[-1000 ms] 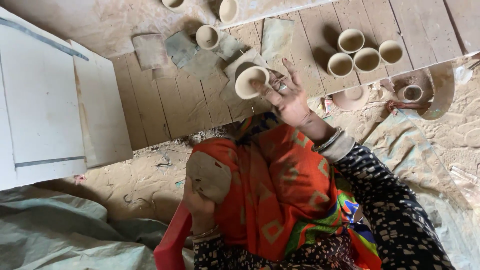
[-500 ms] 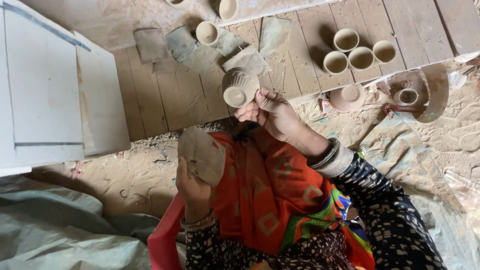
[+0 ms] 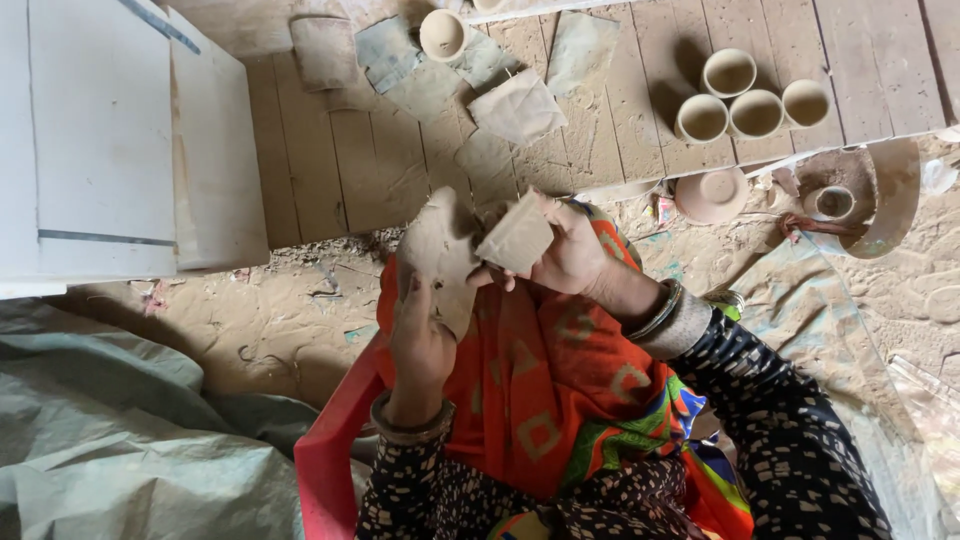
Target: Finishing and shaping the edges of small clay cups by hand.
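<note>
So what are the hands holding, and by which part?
The left hand grips a flat clay slab by its lower edge. The right hand holds a clay cup by its side.

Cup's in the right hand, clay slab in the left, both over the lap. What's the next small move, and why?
Probably bring the clay cup in the right hand against the flat clay slab in the left hand. The two pieces are already close together above the orange cloth, the cup tilted toward the slab, so only a short closing move seems needed.
</note>
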